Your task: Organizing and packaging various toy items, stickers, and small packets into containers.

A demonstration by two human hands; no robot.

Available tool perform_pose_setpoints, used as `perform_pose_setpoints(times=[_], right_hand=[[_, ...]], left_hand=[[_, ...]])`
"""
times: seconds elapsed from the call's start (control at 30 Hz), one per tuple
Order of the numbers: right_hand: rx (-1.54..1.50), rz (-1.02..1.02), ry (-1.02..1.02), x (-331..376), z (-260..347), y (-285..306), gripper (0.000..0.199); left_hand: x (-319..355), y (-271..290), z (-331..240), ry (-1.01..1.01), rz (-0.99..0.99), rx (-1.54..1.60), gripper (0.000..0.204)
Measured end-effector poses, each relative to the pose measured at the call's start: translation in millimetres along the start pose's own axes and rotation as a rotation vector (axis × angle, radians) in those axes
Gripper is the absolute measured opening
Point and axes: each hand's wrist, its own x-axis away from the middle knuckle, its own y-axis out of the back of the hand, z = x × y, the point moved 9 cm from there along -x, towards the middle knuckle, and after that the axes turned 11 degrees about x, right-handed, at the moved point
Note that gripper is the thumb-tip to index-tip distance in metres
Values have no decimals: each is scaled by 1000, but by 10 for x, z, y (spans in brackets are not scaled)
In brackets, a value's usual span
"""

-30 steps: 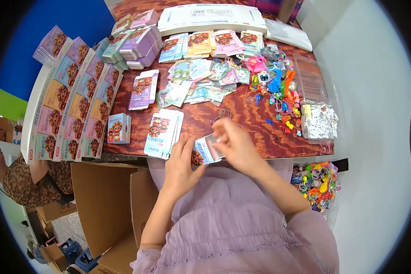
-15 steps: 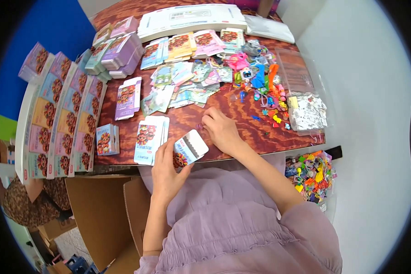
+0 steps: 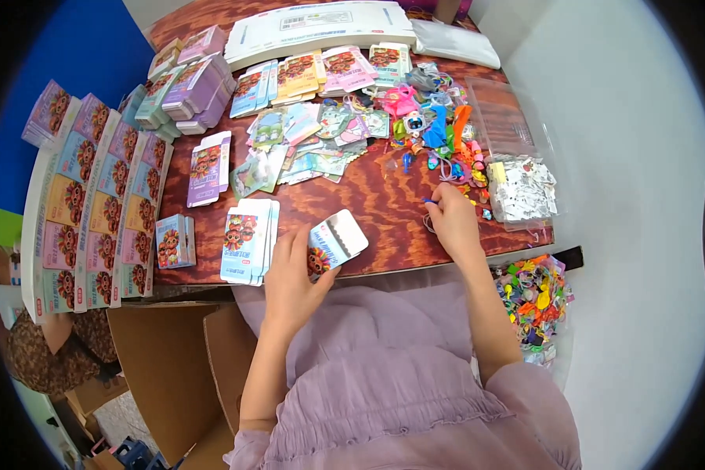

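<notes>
Packing workshop, stacked small boxes (image 3: 198, 92), loose trinkets (image 3: 436, 128), open carton (image 3: 163, 360)

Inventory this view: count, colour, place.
Open carton: one, blue, left hand
Thin loop: one, greyish, by right hand
Flat cartons: many, pastel, back and left
Closed boxes: many, multicoloured, left
Picture cards: many, multicoloured, centre
Trinkets: many, multicoloured, right
Small pieces: many, whitish, tray
Tray: one, clear, right
Long carton: one visible, white, back
Plastic packaging: one stack, translucent, back
Table: one, brown, middle
Cardboard boxes: several, brown, lower left
Co-worker: one, brown clothing, left
Left hand: one, bare, on carton
Right hand: one, bare, near trinkets
</notes>
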Motion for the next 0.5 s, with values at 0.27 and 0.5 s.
perform_pose_setpoints(times=[0.27, 0.5], right_hand=[[-744, 413, -134, -34, 364, 123, 9], [-886, 325, -82, 214, 975, -38, 10]], left_hand=[[-91, -153, -196, -110, 64, -66, 68], [-59, -216, -231, -35, 119, 194, 69]])
